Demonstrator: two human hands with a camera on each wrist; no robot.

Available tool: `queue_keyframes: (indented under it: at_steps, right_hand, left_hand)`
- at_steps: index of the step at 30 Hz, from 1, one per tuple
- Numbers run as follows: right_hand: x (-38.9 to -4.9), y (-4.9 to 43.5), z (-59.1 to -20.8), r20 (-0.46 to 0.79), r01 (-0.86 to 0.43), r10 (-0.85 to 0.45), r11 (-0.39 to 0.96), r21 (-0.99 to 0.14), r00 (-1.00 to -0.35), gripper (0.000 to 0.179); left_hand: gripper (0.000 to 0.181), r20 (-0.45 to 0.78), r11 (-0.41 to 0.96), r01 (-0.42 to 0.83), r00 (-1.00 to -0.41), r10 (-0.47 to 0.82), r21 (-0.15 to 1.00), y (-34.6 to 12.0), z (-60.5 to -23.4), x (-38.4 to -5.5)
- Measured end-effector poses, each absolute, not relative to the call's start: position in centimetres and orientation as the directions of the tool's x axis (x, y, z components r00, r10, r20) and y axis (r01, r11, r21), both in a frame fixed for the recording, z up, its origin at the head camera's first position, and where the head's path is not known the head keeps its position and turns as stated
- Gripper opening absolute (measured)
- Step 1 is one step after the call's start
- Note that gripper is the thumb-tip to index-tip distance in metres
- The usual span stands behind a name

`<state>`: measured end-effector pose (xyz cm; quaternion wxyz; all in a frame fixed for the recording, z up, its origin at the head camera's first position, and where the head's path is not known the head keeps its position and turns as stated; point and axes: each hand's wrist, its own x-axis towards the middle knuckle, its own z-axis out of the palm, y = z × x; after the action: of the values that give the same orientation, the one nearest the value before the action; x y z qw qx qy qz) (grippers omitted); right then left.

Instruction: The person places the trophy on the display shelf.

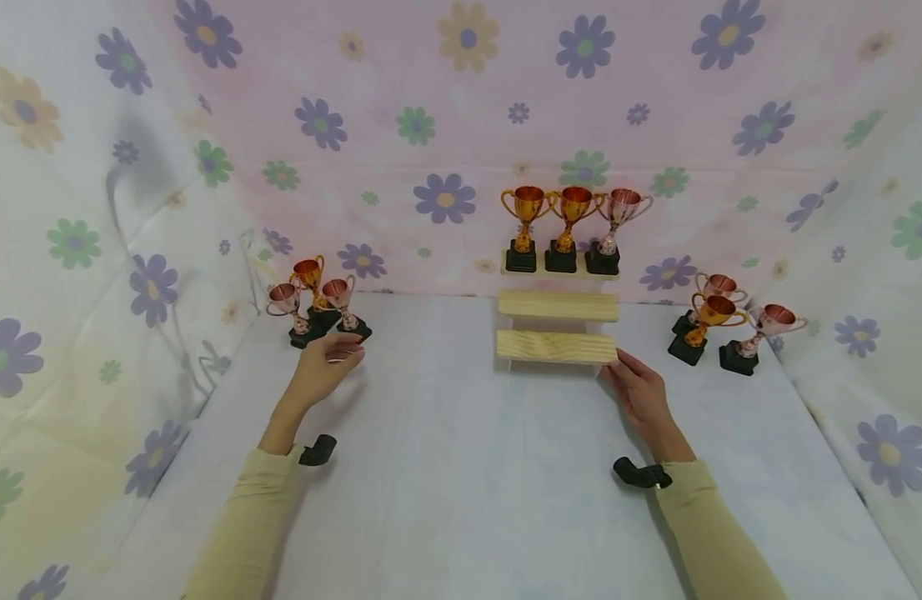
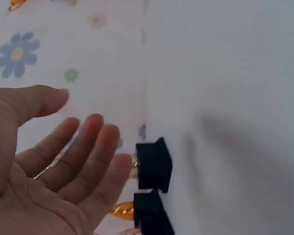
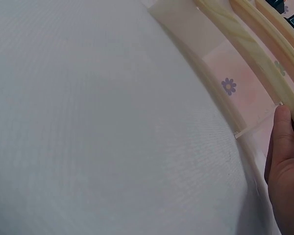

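My left hand (image 1: 328, 368) is by the left group of small trophies, its fingers loosely bent with nothing between them. Just beyond the fingertips is a pink trophy (image 1: 339, 293) on a black base. Beside it stand another pink trophy (image 1: 284, 298) and a gold trophy (image 1: 308, 275). In the left wrist view, black bases (image 2: 153, 165) show past the fingers. With my right hand (image 1: 641, 390) I pinch the right end of the lowest board of a stepped wooden display stand (image 1: 557, 346). On its top step are two gold trophies (image 1: 528, 204) and a pink one (image 1: 623, 208).
At the right stand a gold trophy (image 1: 714, 312) and two pink trophies (image 1: 776, 321). The stand's middle board (image 1: 558, 305) bears nothing. A white cloth (image 1: 431, 467) covers the table; flowered fabric (image 1: 386, 92) hangs behind and at both sides.
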<state>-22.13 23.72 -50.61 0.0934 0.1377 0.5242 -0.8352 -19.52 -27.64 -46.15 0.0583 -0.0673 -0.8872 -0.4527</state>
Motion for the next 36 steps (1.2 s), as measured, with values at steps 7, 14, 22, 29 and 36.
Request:
queue_keyframes:
  at_steps: [7,14,22,29,36]
  right_hand:
    - [-22.1,23.7,-50.7,-0.329,0.302,-0.009,-0.419,-0.856,-0.944,0.062]
    - [-22.1,23.8,-50.8,-0.342,0.314,-0.009,-0.421,-0.851,-0.939,0.061]
    - [-22.2,23.9,-50.7,-0.342,0.314,-0.009,-0.423,-0.85,-0.94,0.062]
    - [-22.2,24.0,-50.8,-0.337,0.31,-0.009,-0.417,-0.854,-0.941,0.061]
    - [-22.3,24.0,-51.0,-0.329,0.304,-0.007,-0.398,-0.865,-0.944,0.061]
  left_hand:
    - [0.039,0.181,0.617,0.106,-0.982,-0.061,0.78,-29.5,-45.4,-20.2]
    - [0.065,0.108,0.488,-0.012,-0.97,-0.217,0.873,-30.6,-46.0,-21.9]
    - [0.074,0.086,0.097,0.055,-0.93,-0.358,0.994,-30.1,-47.1,-24.2]
    - [0.07,0.137,0.04,0.133,-0.903,-0.408,0.99,-29.1,-47.1,-25.4]
    - [0.062,0.221,0.032,0.232,-0.861,-0.459,0.972,-28.4,-47.6,-26.6]
